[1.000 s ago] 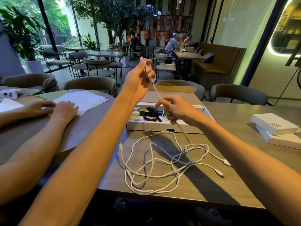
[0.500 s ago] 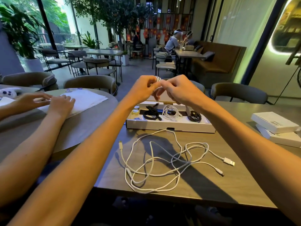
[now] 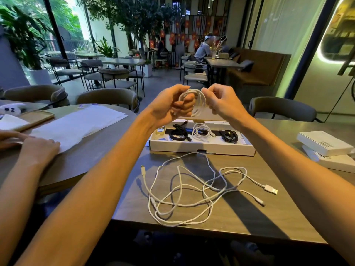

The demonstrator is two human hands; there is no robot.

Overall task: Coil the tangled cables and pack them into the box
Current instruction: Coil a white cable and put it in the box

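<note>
Both hands are raised above the open white box (image 3: 201,148). My left hand (image 3: 169,106) and my right hand (image 3: 222,102) grip a coiled white cable (image 3: 199,101) between them, one on each side of the loop. Inside the box lie two black coiled cables (image 3: 179,133) (image 3: 229,136) and a white coiled cable (image 3: 201,132). In front of the box, tangled white cables (image 3: 192,191) sprawl loose on the table, with a USB plug (image 3: 270,189) at the right.
Two stacked white boxes (image 3: 324,148) sit at the table's right edge. Another person's hands (image 3: 36,148) rest on white paper (image 3: 76,123) on the round table to the left. A tape roll (image 3: 160,131) lies in the box's left end. Chairs stand behind.
One second ago I held the cable stretched straight between a high left hand and a low right hand. My hands came together, and the cable is now a coil held between them.
</note>
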